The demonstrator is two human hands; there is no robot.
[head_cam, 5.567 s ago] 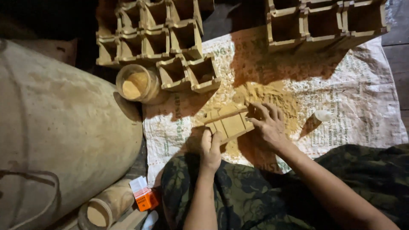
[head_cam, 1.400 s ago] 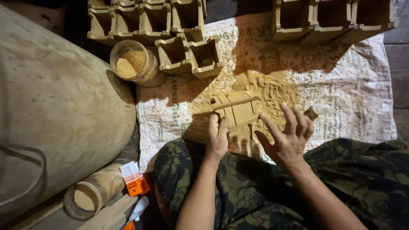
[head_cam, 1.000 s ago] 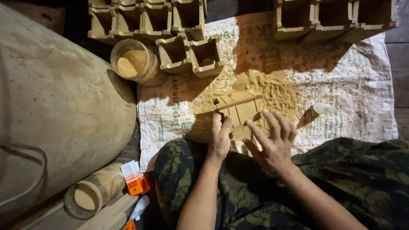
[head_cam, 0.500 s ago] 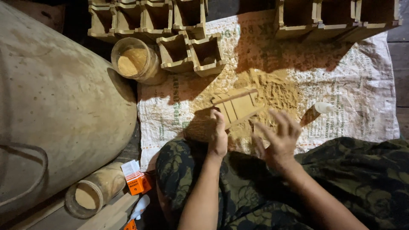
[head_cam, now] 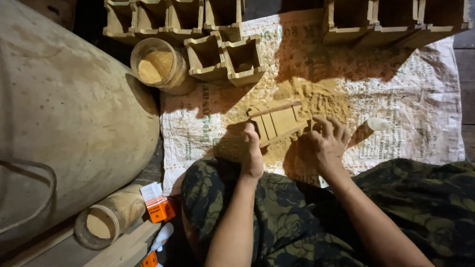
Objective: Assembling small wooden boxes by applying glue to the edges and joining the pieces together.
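A small wooden mould (head_cam: 278, 121) is held at its left end by the left hand (head_cam: 252, 155), fingers closed, at frame centre. The right hand (head_cam: 326, 143), fingers spread, rests on tan powder (head_cam: 321, 99) beside it. A printed woven sack (head_cam: 410, 113) covers the dark plank floor (head_cam: 465, 64).

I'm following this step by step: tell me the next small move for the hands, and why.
Probably sweep the right hand back onto the wooden mould, pushing sawdust in. The left hand steadies the mould's near corner, its slots show bare wood, and loose sawdust lies piled just beyond it on the sack.
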